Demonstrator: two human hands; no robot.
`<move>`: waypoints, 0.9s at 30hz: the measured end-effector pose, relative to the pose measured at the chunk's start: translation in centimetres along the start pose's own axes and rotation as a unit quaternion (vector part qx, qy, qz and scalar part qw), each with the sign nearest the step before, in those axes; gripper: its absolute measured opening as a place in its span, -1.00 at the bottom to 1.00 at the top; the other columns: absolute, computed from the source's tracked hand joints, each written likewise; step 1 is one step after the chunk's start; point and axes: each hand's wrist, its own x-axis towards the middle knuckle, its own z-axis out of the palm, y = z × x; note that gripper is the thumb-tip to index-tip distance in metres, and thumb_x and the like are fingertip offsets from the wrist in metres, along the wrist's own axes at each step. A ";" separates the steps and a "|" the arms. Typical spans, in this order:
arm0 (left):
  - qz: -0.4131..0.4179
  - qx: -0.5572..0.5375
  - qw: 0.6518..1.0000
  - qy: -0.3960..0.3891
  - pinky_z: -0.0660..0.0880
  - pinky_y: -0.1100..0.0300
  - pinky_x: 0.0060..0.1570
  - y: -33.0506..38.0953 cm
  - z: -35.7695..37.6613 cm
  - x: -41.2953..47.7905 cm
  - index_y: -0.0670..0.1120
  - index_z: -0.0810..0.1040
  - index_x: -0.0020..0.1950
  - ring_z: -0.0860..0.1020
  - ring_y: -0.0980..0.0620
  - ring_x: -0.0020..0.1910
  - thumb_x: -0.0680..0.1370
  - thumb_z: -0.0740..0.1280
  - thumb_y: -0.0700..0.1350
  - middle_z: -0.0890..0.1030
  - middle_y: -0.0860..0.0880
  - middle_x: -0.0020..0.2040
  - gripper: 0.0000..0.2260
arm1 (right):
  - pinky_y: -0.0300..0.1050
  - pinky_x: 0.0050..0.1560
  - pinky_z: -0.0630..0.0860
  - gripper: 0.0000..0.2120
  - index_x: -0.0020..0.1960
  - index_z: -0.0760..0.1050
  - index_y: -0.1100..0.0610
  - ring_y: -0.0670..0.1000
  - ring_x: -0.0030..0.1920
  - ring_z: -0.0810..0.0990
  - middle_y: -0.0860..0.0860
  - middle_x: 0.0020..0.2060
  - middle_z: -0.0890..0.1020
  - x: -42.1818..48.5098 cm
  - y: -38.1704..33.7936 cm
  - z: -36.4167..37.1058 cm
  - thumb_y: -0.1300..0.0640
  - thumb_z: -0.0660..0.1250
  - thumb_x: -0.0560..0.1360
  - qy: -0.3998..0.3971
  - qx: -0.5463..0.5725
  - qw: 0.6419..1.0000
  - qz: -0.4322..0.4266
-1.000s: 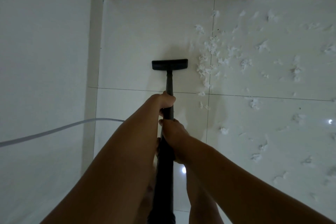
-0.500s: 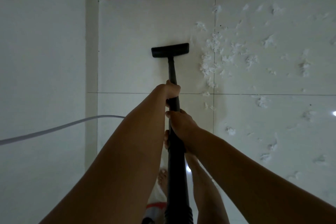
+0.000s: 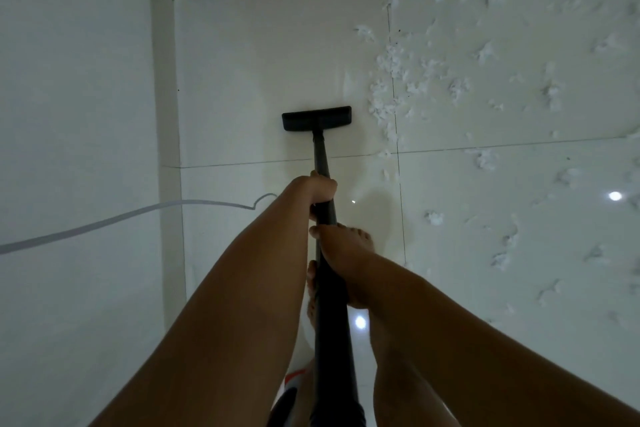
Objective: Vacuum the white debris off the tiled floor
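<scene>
White debris (image 3: 391, 87) litters the tiled floor (image 3: 259, 62), thickest just right of the black nozzle (image 3: 317, 118) — well ahead of both hands. Left hand (image 3: 317, 189) wraps the wand (image 3: 322, 163), right hand (image 3: 337, 253) grips it just behind — white cord (image 3: 104, 220) trails left

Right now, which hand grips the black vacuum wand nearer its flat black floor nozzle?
The left hand, farthest along the wand toward the nozzle; the right hand grips just behind it.
</scene>
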 end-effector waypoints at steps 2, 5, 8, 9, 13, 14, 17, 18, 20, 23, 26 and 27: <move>-0.001 0.010 1.000 -0.008 0.64 -0.12 0.14 -2.1 1.0 -1.0 -0.14 0.30 0.46 0.68 -0.21 0.08 0.67 0.18 -0.01 0.63 -0.27 0.17 -0.60 | -0.22 -0.53 0.48 -0.72 0.35 0.38 0.13 0.05 -0.54 0.45 0.15 -0.38 0.47 -0.5 2.5 0.3 0.18 0.23 0.65 -0.004 0.003 1.000 0.014; -0.005 0.032 0.999 -0.025 0.62 -0.12 0.18 -5.8 2.9 -3.1 -0.16 0.26 0.51 0.65 -0.22 0.13 0.66 0.19 -0.02 0.60 -0.28 0.21 -0.55 | -0.23 -0.52 0.50 -0.69 0.38 0.37 0.10 0.03 -0.57 0.46 0.13 -0.35 0.47 -1.2 7.1 1.0 0.13 0.20 0.64 -0.019 0.014 0.999 0.037; -0.015 0.037 0.999 -0.032 0.63 -0.09 0.16 -9.8 5.5 -4.9 -0.13 0.18 0.57 0.65 -0.22 0.13 0.67 0.17 -0.03 0.58 -0.28 0.23 -0.51 | -0.19 -0.51 0.52 -0.70 0.36 0.38 0.04 0.02 -0.57 0.48 0.12 -0.34 0.48 -1.5 12.4 1.3 0.09 0.21 0.64 -0.026 0.013 0.998 0.054; -0.017 0.038 0.999 -0.033 0.64 -0.08 0.13 -11.0 6.4 -5.4 -0.11 0.15 0.58 0.65 -0.21 0.13 0.68 0.17 -0.03 0.57 -0.28 0.24 -0.50 | -0.19 -0.50 0.52 -0.70 0.36 0.38 0.03 0.03 -0.56 0.49 0.12 -0.33 0.49 -1.5 13.9 1.1 0.10 0.22 0.63 -0.020 0.014 0.998 0.054; -0.024 0.035 0.998 -0.038 0.64 -0.08 0.11 -15.4 9.9 -6.6 -0.02 0.09 0.61 0.63 -0.20 0.13 0.67 0.17 -0.03 0.54 -0.26 0.27 -0.48 | -0.50 -0.59 0.33 -0.63 0.47 0.34 0.16 -0.33 -0.58 0.49 -0.11 -0.26 0.38 -2.0 18.9 -0.2 0.18 0.19 0.67 0.019 0.058 0.998 -0.005; -0.023 0.038 0.998 -0.039 0.62 -0.10 0.16 -16.3 10.7 -6.7 0.00 0.06 0.63 0.61 -0.20 0.15 0.67 0.16 -0.02 0.52 -0.26 0.29 -0.45 | -0.49 -0.58 0.34 -0.61 0.49 0.32 0.12 -0.33 -0.58 0.49 -0.10 -0.26 0.39 -2.1 20.1 -0.3 0.18 0.19 0.67 0.023 0.064 0.998 -0.014; -0.022 0.041 0.998 -0.030 0.59 -0.13 0.23 -18.6 12.8 -7.3 0.03 0.03 0.64 0.60 -0.20 0.16 0.68 0.17 0.01 0.51 -0.25 0.29 -0.44 | -0.18 -0.53 0.50 -0.58 0.45 0.32 -0.05 0.02 -0.59 0.53 0.18 -0.26 0.53 -2.1 23.9 -0.7 0.18 0.20 0.61 0.017 0.023 1.000 -0.008; -0.024 0.039 0.999 -0.028 0.59 -0.13 0.23 -19.3 13.4 -7.4 0.03 0.05 0.63 0.61 -0.20 0.15 0.68 0.17 0.02 0.52 -0.25 0.27 -0.45 | -0.14 -0.50 0.51 -0.56 0.45 0.32 -0.09 0.06 -0.58 0.53 0.21 -0.23 0.54 -1.9 24.9 -0.7 0.16 0.21 0.60 0.027 0.020 0.999 -0.009; -0.029 0.033 0.999 -0.024 0.59 -0.12 0.23 -20.6 14.7 -7.6 0.03 0.12 0.59 0.62 -0.19 0.14 0.67 0.19 0.03 0.54 -0.25 0.24 -0.49 | -0.11 -0.48 0.53 -0.57 0.42 0.34 -0.16 0.08 -0.56 0.53 0.18 -0.19 0.56 -1.7 26.8 -1.1 0.13 0.22 0.59 0.020 0.023 0.999 -0.017; -0.037 0.013 0.999 -0.022 0.59 -0.12 0.22 -22.3 17.0 -8.1 0.01 0.20 0.54 0.63 -0.18 0.14 0.64 0.22 0.02 0.58 -0.23 0.22 -0.52 | -0.13 -0.47 0.54 -0.53 0.45 0.32 -0.18 0.04 -0.47 0.57 0.11 -0.11 0.59 -1.7 29.5 -2.4 0.13 0.24 0.60 0.006 0.010 0.999 -0.043; -0.038 0.006 0.999 -0.011 0.57 -0.13 0.25 -24.1 20.2 -8.9 0.04 0.16 0.57 0.61 -0.19 0.18 0.63 0.20 0.03 0.56 -0.23 0.29 -0.48 | -0.13 -0.44 0.55 -0.49 0.49 0.32 -0.11 0.03 -0.43 0.58 0.05 -0.16 0.63 -2.2 32.3 -4.4 0.20 0.23 0.58 0.000 -0.036 0.998 -0.060; -0.038 0.003 0.999 -0.017 0.57 -0.14 0.25 -24.8 21.5 -8.9 0.07 0.14 0.59 0.61 -0.20 0.20 0.59 0.20 0.05 0.56 -0.23 0.31 -0.44 | -0.14 -0.46 0.54 -0.50 0.48 0.32 -0.08 0.03 -0.48 0.56 0.06 -0.25 0.62 -2.4 33.3 -5.3 0.22 0.21 0.58 -0.005 -0.048 0.997 -0.056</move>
